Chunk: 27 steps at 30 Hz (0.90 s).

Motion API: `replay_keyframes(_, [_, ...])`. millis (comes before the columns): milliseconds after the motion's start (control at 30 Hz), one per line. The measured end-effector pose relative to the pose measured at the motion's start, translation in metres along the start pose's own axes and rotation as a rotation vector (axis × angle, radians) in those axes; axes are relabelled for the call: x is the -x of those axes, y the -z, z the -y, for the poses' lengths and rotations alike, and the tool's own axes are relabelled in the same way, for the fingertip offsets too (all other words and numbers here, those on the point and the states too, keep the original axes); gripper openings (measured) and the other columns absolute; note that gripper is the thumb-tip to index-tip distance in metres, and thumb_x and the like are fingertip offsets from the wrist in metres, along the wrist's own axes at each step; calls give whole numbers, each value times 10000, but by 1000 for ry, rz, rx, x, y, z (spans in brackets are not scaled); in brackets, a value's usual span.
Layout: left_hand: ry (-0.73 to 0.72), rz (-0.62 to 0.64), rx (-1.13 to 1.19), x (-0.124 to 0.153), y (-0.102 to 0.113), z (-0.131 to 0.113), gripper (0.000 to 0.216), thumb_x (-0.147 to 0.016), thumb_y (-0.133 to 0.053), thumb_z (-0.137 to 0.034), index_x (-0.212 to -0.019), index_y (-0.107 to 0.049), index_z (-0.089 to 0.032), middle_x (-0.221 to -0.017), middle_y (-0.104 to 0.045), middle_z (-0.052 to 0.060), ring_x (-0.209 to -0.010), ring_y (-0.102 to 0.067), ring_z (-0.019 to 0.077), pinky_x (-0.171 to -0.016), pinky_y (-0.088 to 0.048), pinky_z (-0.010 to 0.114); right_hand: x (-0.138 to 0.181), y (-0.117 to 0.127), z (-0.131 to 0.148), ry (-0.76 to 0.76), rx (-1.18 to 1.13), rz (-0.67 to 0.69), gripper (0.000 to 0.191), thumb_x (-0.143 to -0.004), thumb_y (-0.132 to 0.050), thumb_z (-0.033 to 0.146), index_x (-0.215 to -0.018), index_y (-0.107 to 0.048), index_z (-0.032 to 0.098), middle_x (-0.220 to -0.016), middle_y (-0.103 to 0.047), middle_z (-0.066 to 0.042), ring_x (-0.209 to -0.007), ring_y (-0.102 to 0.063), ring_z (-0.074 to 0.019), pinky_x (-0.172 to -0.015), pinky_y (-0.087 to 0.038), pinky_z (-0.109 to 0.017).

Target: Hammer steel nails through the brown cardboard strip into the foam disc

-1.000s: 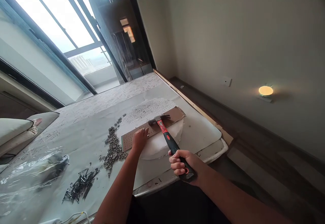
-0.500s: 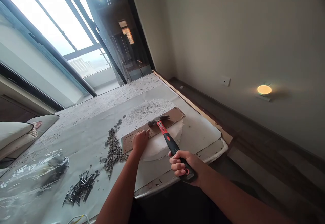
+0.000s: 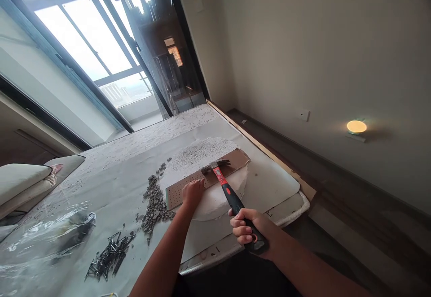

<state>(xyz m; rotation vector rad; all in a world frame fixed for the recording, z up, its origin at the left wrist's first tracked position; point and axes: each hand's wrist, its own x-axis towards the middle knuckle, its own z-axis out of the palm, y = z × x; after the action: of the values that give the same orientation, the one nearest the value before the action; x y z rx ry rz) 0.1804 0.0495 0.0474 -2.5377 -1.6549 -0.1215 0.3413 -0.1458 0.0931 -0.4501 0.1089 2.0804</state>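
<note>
My right hand [image 3: 247,229] is closed round the black grip of a red-and-black claw hammer [image 3: 227,189]. The hammer's steel head [image 3: 213,167] sits low over a brown perforated board [image 3: 208,176]. That board lies across a round white foam slab [image 3: 215,185] on the paper-covered table [image 3: 111,198]. My left hand [image 3: 192,192] rests on the board just left of the hammer head, fingers bunched in a pinch; what they hold is too small to see.
A pile of dark nails [image 3: 109,254] lies at the near left. Grey rubble [image 3: 154,205] is strewn beside the board. Crumpled clear plastic [image 3: 43,238] covers the table's left end. A wooden strip [image 3: 262,146] edges the table's right side; a lit wall lamp [image 3: 356,127] glows beyond.
The view has shifted slightly down and left, so everything sits a little right and lower in frame. Hands, hammer and board keep nearly the same positions relative to one another.
</note>
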Motion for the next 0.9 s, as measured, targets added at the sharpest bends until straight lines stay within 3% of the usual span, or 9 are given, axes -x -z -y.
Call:
replay_keyframes(333, [-71, -20, -16, 5, -1, -6, 456, -893, -301, -362, -717, -646, -120, -780, -660, 144, -767, -622, 246, -641, -392, 324, -3, 9, -3, 6, 11, 31, 196, -597, -493, 71, -768, -443, 153, -481, -295, 105, -341, -247, 0, -336, -150, -112])
replay_keyframes(567, [-87, -79, 139, 4, 2, 3, 412, -843, -380, -441, -609, -579, -167, -673, -612, 59, -671, -567, 166, -599, -343, 260, -7, 20, -1, 7, 54, 105, 173, -669, -564, 138, -798, -448, 146, -493, -307, 106, -350, -260, 3, -346, -159, -119])
replay_keyframes(667, [-58, -153, 299, 10, 12, 9, 378, -788, -453, -474, -566, -506, -173, -574, -534, 6, -570, -482, 121, -554, -311, 233, -6, 19, 0, 31, 170, 81, 198, -697, -598, 221, -804, -446, 151, -496, -319, 106, -351, -267, 3, -351, -155, -128])
replay_keyframes(800, [34, -338, 476, 42, 26, 10, 348, -814, -409, -431, -574, -447, -182, -567, -482, -7, -553, -428, 106, -552, -319, 223, -4, 17, -4, 83, 461, -5, 259, -646, -610, 244, -816, -425, 179, -499, -357, 109, -345, -278, -4, -344, -170, -133])
replay_keyframes(900, [59, -337, 519, 72, 25, 8, 307, -824, -393, -382, -600, -468, -186, -600, -502, 9, -578, -446, 116, -566, -337, 228, 0, 15, -14, 156, 743, -132, 285, -614, -574, 259, -837, -403, 204, -469, -363, 122, -328, -294, -29, -321, -222, -151])
